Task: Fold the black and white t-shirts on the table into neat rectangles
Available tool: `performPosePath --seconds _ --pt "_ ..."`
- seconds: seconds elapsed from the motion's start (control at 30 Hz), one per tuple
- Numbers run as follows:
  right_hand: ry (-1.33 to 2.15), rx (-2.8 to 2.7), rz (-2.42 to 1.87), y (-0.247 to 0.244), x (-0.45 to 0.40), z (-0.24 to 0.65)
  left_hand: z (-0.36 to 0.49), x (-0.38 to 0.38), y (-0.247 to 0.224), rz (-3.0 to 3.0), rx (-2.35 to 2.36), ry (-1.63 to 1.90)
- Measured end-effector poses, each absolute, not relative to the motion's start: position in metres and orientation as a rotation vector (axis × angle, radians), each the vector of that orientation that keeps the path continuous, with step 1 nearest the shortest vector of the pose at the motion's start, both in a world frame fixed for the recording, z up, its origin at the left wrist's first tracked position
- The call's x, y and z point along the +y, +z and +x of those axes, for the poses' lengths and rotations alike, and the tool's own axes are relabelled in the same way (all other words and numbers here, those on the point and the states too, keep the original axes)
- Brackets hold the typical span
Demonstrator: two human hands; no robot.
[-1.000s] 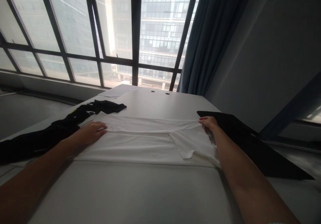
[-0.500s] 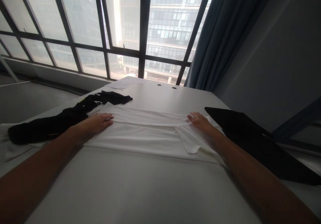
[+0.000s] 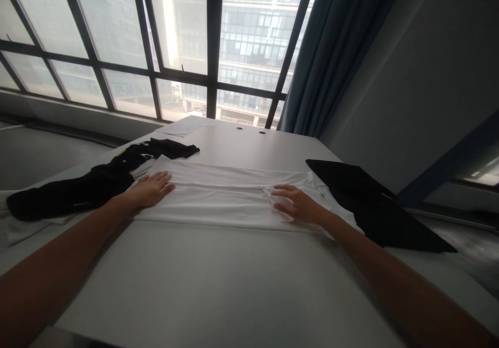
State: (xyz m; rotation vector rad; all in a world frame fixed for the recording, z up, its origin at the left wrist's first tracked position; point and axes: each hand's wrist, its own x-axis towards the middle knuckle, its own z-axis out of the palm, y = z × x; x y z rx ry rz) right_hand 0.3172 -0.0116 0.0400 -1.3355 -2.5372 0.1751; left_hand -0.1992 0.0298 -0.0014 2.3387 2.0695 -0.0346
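A white garment (image 3: 218, 202) lies folded in a long strip across the white table (image 3: 218, 280). My left hand (image 3: 153, 188) rests flat on its left end, fingers spread. Over the right part of the garment is my right hand (image 3: 294, 203), its fingers apart and curved above a small loose flap of white cloth. Whether the fingertips touch that flap is hard to tell.
Crumpled black clothing (image 3: 74, 194) lies to the left. A flat black piece (image 3: 370, 202) extends along the right side. Paper sheets (image 3: 185, 126) lie at the far edge, below the windows and a blue curtain (image 3: 323, 51).
My right hand has moved left and nearer along the garment, and the loose flap there is now bunched smaller. My left hand has flattened on the left end. The view has shifted slightly.
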Motion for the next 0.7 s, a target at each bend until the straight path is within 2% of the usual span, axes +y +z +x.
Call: performPosePath --seconds 0.1,0.33,0.43,0.57,0.63,0.7 --pt "0.053 -2.683 -1.256 0.05 -0.044 0.308 -0.197 0.029 0.002 2.325 2.068 -0.043" --pt "-0.299 -2.715 -1.465 0.059 -0.062 0.294 -0.191 0.023 0.007 2.303 2.06 -0.02" --pt "-0.157 -2.485 -1.54 0.058 -0.063 0.288 -0.19 0.022 0.007 2.311 2.061 0.001" --pt "0.256 -2.401 -1.518 0.056 -0.058 0.287 -0.189 0.021 0.008 2.315 2.054 0.02" --pt "0.281 -2.375 -1.537 0.056 -0.049 0.289 -0.189 0.021 0.008 2.309 2.053 0.002" --pt "0.157 -2.302 -1.564 0.055 -0.035 0.292 -0.19 0.022 0.008 2.305 2.057 -0.009"
